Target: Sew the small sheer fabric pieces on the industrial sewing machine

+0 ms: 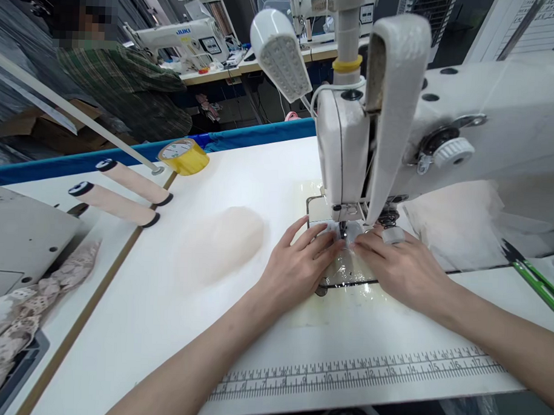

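Note:
A white sewing machine (347, 149) stands over the table, its presser foot (343, 229) low between my hands. A small piece of sheer white fabric (352, 232) lies under the foot, mostly hidden by my fingers. My left hand (300, 260) lies left of the needle, fingers stretched and spread, the tips pressing at the fabric's edge. Close on the other side, my right hand (404, 266) has its fingers bunched together at the fabric, pinching its edge. Beneath both hands is the metal needle plate (347, 273), with shiny clear tape around it.
Left of my hands lies a pale sheer fabric piece (225, 242). Two thread cones (116, 205) and a yellow tape roll (185, 156) sit farther left. Green thread snips (535, 280) and more sheer fabric (458, 220) are at right. A co-worker (122, 84) sits behind.

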The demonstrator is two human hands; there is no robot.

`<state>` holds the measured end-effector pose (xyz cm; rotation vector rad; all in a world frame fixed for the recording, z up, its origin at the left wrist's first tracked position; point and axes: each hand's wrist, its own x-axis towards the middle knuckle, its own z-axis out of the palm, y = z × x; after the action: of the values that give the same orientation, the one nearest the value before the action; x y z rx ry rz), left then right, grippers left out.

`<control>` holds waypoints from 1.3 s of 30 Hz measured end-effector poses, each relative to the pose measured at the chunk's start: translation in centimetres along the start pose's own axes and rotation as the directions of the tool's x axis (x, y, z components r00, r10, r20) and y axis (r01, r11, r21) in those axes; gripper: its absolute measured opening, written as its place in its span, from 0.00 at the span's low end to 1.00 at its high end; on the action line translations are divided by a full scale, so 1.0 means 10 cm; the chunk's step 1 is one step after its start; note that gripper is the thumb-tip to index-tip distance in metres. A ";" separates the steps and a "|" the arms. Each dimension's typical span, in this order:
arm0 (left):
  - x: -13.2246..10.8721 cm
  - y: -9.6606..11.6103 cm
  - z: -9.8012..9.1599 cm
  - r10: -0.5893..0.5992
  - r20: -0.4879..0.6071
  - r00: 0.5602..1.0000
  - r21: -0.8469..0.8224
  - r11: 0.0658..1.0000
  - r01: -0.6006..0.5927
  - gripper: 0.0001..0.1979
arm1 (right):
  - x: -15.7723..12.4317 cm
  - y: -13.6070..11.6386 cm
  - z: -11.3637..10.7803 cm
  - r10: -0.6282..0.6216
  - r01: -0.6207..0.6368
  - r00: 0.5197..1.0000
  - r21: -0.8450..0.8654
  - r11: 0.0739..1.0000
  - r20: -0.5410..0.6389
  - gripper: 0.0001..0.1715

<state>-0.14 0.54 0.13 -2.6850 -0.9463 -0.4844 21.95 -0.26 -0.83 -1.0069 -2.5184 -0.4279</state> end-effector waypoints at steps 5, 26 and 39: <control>-0.02 0.00 -0.01 -0.008 -0.009 1.000 0.005 1.000 0.008 0.16 | 0.01 0.00 -0.02 0.000 0.003 0.999 0.066 0.998 -0.043 0.27; 0.04 -0.05 0.05 -0.099 0.070 0.993 -0.019 0.995 0.100 0.18 | 0.03 0.03 0.00 -0.009 0.008 1.000 0.042 0.999 0.027 0.29; 0.02 -0.04 0.07 -0.159 0.061 0.985 -0.006 0.987 0.160 0.18 | 0.02 0.11 -0.02 0.008 -0.007 1.000 -0.066 0.998 0.004 0.19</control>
<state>-0.12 1.17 -0.36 -2.6594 -1.1859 -0.4438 22.58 0.54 -0.42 -1.0422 -2.5186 -0.5099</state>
